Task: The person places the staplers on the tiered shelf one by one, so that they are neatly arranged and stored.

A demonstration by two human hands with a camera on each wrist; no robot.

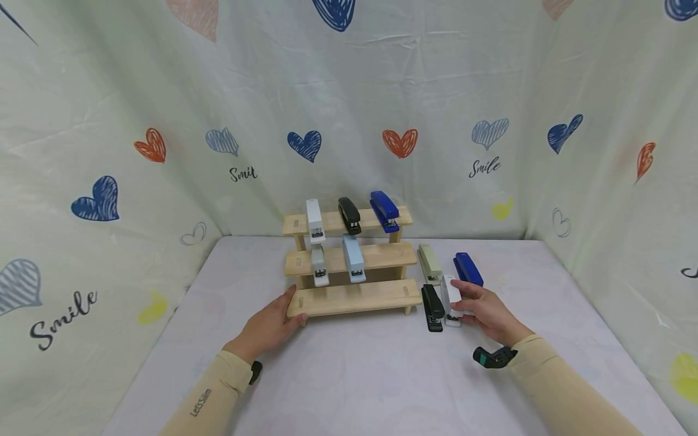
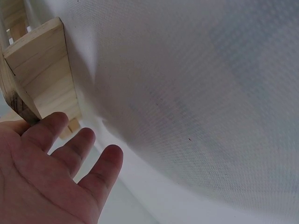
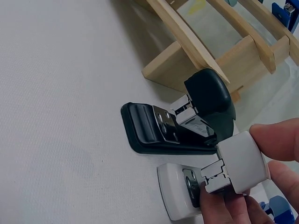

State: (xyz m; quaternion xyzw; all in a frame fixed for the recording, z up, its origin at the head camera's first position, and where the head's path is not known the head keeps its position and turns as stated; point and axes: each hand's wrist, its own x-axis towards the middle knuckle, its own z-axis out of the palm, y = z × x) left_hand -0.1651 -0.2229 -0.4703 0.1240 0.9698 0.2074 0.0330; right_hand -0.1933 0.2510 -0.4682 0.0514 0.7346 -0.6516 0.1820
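Note:
My right hand [image 1: 485,310] pinches a white stapler [image 1: 450,297] on the table, to the right of a three-tier wooden rack [image 1: 354,298]. In the right wrist view, thumb and fingers close on the head of this white stapler [image 3: 243,163], while its base lies against the cloth. Right beside it lies a black stapler [image 1: 433,307]. Behind these are a pale green stapler [image 1: 430,264] and a dark blue stapler [image 1: 468,269]. My left hand [image 1: 272,324] holds the left end of the rack's lowest shelf, with its thumb at the front edge.
On the top shelf stand a white stapler [image 1: 315,221], a black stapler [image 1: 349,215] and a blue stapler [image 1: 385,211]. The middle shelf carries a grey stapler [image 1: 319,265] and a light blue stapler [image 1: 354,259]. A heart-printed curtain [image 1: 360,85] surrounds the white-covered table [image 1: 349,381].

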